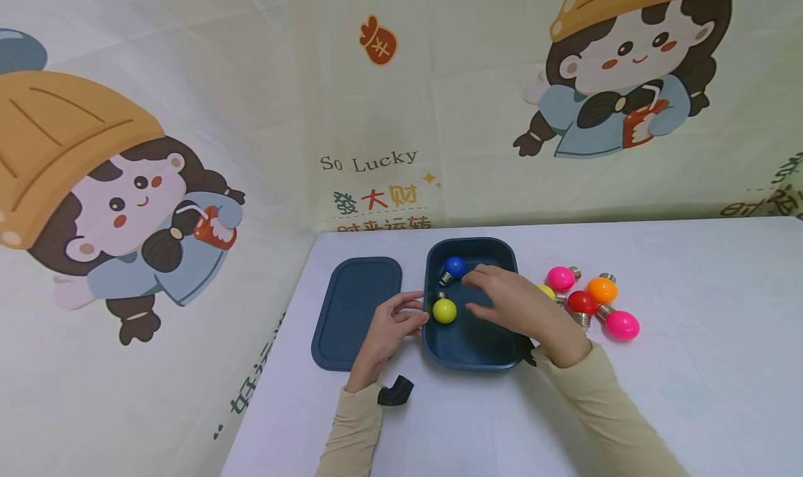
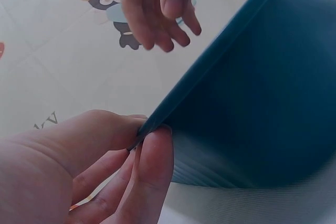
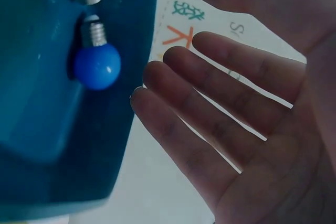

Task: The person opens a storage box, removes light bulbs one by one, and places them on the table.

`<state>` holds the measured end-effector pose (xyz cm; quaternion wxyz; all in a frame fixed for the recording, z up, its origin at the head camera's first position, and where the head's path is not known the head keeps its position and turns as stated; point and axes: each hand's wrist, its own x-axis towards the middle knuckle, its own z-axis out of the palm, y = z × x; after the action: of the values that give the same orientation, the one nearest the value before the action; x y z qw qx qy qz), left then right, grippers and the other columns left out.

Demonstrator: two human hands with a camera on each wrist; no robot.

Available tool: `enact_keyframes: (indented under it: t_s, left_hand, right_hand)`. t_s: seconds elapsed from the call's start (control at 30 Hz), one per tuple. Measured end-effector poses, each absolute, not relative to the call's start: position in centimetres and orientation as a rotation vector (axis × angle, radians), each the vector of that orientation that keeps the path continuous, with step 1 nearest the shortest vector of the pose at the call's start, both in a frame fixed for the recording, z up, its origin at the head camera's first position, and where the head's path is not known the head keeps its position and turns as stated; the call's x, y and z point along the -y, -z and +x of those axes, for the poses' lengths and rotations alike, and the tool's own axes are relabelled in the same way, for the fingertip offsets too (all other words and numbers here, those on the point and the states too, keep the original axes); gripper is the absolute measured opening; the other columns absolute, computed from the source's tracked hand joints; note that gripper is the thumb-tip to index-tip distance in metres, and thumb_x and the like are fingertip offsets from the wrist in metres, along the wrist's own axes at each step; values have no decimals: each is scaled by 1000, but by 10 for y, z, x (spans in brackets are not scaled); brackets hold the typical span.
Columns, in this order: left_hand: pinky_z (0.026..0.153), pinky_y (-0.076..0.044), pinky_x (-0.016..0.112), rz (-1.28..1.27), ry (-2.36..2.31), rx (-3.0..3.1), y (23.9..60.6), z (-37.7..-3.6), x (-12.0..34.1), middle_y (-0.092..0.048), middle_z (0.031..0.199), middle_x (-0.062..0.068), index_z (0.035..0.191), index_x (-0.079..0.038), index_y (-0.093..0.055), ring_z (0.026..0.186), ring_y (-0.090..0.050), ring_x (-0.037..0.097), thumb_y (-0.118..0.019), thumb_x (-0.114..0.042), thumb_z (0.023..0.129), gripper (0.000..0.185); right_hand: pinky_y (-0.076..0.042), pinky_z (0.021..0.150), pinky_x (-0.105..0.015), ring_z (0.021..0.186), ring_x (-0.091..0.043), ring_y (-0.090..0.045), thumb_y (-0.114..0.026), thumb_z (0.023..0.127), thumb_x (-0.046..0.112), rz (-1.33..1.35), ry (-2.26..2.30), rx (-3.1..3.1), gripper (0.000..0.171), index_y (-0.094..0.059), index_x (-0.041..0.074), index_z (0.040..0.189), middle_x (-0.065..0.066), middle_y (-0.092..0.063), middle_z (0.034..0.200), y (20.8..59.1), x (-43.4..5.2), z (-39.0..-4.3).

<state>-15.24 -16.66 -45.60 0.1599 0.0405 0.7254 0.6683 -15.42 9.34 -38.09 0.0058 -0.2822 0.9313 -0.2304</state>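
Note:
A dark blue box [image 1: 486,351] stands on the white table with a blue light bulb [image 1: 455,266] and a yellow light bulb [image 1: 445,312] in its left part. My left hand [image 1: 385,327] pinches the box's left rim between thumb and finger, which the left wrist view shows close up along the box wall [image 2: 252,93]. Over the box hovers my right hand [image 1: 517,299], its fingers apart and holding nothing. In the right wrist view its palm and spread fingers [image 3: 191,124] appear beside the blue bulb [image 3: 97,66], not touching it.
Left of the box lies a flat dark blue lid [image 1: 357,316]. To its right is a loose group of bulbs: pink [image 1: 560,278], orange [image 1: 602,290], red [image 1: 582,303], another pink [image 1: 622,325], and a partly hidden yellow one [image 1: 547,292]. A printed cloth [image 1: 477,135] hangs behind the table.

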Motion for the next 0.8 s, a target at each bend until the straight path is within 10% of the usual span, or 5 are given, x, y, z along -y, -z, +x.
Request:
enact_keyframes:
  t_s: [0.8]
  left_hand:
    - [74,-60,28,121,-1900,-2076,454,-151,167,-62,121,16,135,-12,-59,88,-67,14,-74,-19,90,48]
  right_hand:
    - [-57,90,-39,95,-22,-64,-79,86,21,-910,738,-2782,40,-66,2,119,-12,-66,112,404,-60,-169]
